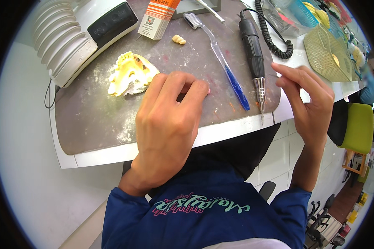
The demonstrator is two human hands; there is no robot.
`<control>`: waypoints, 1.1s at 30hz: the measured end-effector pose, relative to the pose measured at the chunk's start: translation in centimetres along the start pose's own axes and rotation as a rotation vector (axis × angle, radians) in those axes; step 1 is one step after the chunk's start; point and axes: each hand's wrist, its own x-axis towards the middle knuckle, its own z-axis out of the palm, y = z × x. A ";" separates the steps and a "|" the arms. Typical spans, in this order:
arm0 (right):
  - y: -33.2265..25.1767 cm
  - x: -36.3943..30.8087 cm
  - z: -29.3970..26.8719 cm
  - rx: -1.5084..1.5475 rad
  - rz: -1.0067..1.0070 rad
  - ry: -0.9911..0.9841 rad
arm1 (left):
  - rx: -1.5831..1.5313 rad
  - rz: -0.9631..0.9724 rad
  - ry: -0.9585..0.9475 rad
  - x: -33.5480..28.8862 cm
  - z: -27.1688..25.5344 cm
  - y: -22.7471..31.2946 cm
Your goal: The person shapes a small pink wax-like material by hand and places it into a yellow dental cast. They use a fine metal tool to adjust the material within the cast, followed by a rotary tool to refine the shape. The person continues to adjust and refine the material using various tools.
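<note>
My left hand (168, 112) rests low over the grey mat (99, 128), fingers curled down. A bit of pink shows by its index fingertip; what the fingers hold is hidden. To its left lies a yellow-and-white dental cast (131, 74) of an arch with teeth. My right hand (309, 93) is raised off the right of the mat, thumb and index finger pinched around a thin dark sliver too small to name. Just left of it lies a black rotary handpiece (252, 50) with a thin bur in its metal tip. A toothbrush (222, 60) with a clear-blue handle lies between my hands.
Small tooth-coloured crowns (179, 39) sit beyond my left hand, near an orange-and-white box (158, 18). A white ribbed hose (60, 35) and housing stand at the left. The handpiece's coiled cord (274, 45) runs beside a woven basket (328, 54). A green chair (355, 126) stands right.
</note>
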 end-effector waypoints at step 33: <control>5.1 -9.6 -3.1 0.295 0.321 0.461 | 0.009 -0.013 0.083 -0.1 0.4 0.2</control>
